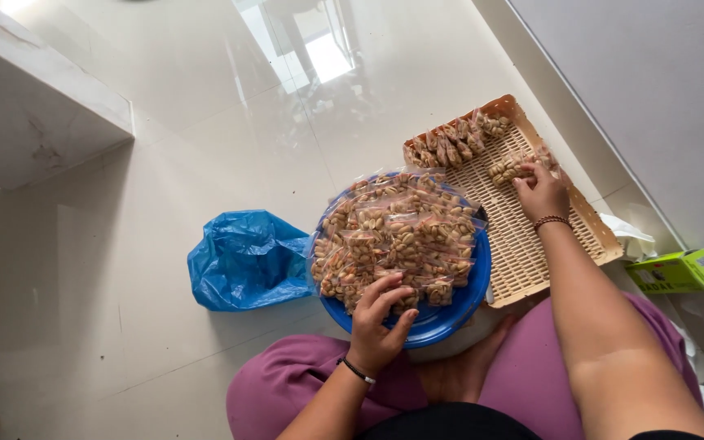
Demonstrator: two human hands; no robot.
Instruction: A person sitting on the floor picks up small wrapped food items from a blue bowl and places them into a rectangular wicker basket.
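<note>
A person sits cross-legged on a glossy pale tiled floor (165, 163), knees in purple trousers (287, 383) spread to either side; between the knees stands a blue round bowl (458, 305) heaped high with small clear packets of peanuts (397, 232); the left hand (378, 322) rests on the near edge of that heap, fingers curled over one packet at the front, thumb beside it at the bowl's rim, so it is grasping a packet rather than lying loose; a thin black band circles the left wrist; just beyond the bowl, touching or nearly touching its far side, lies a rectangular woven tray (523, 253) of light tan colour, set at an angle; along the tray's far end a row of peanut packets (458, 143) stands side by side, leaning on one another; the right hand (541, 191) reaches out over the tray, palm down, its fingertips pinched on one more peanut packet (508, 168) that lies on the weave just short of the row; a brown beaded bracelet sits on the right wrist; left of the bowl, touching its side, a crumpled blue plastic bag (246, 261) lies on the floor; to the right of the tray, near the wall, a small green carton (678, 271) lies beside a scrap of white plastic (629, 232); a pale stone step (34, 106) juts in at the upper left.
</note>
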